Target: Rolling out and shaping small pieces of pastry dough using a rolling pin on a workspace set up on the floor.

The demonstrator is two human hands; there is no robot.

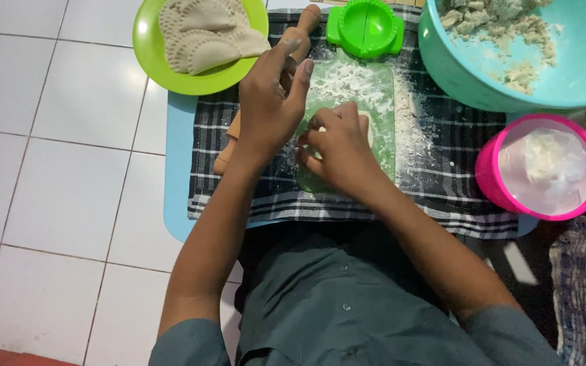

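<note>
1. The left hand hovers with fingers loosely spread over the rolling pin, its grip holding nothing.
2. The right hand curls down on the dough; I cannot tell whether its grip is closed on the dough.
3. The dough lies on the floured green board, on a checked cloth.
4. A green press sits beyond the board, a green plate of shaped pastries at left.
5. A teal bowl and pink tub stand at right.
</note>
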